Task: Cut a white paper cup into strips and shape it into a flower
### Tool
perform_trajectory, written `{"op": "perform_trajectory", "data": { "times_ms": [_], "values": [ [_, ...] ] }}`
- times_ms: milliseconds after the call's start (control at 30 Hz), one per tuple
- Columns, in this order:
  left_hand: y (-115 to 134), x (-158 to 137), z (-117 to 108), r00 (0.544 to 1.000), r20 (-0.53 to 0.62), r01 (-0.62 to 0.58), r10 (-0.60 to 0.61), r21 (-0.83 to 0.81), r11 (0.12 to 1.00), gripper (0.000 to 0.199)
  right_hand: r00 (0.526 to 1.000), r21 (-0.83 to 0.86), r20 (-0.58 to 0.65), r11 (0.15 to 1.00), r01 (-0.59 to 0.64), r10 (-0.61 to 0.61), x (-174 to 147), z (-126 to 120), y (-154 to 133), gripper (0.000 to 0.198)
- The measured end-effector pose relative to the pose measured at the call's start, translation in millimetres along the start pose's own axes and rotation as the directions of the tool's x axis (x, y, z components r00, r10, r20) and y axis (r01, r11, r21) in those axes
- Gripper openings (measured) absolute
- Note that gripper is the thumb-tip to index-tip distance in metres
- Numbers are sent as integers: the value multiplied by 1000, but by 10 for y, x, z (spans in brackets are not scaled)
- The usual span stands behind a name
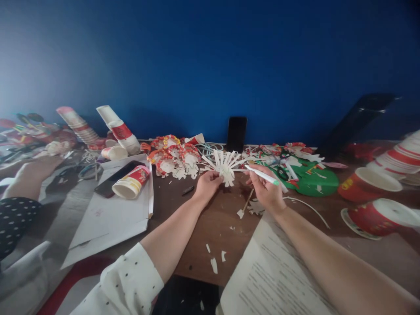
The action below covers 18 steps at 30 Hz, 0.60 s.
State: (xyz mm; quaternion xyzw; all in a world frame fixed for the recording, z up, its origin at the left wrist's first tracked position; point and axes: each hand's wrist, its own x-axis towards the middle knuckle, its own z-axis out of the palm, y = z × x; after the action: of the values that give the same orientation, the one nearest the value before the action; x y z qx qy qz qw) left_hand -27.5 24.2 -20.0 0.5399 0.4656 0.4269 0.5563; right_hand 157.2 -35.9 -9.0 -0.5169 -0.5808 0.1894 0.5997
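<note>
My left hand (209, 185) pinches a white paper flower (225, 169) by its lower left side. The flower looks cut from a paper cup, with long thin strips fanning out around a round middle. In my right hand (268, 192) is a white marker pen (264, 175) with a green band, held like a pen. Its tip points toward the flower's strips on the right; whether it touches them I cannot tell. Below the right hand lie a small paper scrap on a stick (241, 213) and another cut paper piece (256, 207).
Behind sit a heap of red and white paper cuttings (177, 155), an upright phone (236, 133) and a green plate (315, 179). Paper cups (370, 186) stand right; a tipped cup (131, 181) and phone rest on papers at left. A printed sheet (275, 271) is in front. Another person's hand (41, 168) is far left.
</note>
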Motion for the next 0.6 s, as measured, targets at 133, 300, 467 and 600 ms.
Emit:
{"op": "perform_trajectory", "data": {
  "times_ms": [133, 300, 467, 600],
  "values": [
    [-3, -2, -9, 1000, 6, -20, 20, -8, 1000, 22, 1000, -68, -5, 998, 14, -14, -21, -23, -33, 27],
    [29, -34, -7, 999, 14, -29, 30, -27, 999, 19, 998, -141, 55, 990, 1, 7, -51, -69, -43, 26],
    [41, -56, -3, 1000, 4, -28, 29, -31, 999, 18, 998, -233, 65, 972, 35, -21, -65, -78, -99, 25],
    [16, -56, -4, 999, 2, -33, 33, -24, 999, 19, 996, -256, 74, 964, 68, -51, -73, -71, -162, 21]
  ]
}}
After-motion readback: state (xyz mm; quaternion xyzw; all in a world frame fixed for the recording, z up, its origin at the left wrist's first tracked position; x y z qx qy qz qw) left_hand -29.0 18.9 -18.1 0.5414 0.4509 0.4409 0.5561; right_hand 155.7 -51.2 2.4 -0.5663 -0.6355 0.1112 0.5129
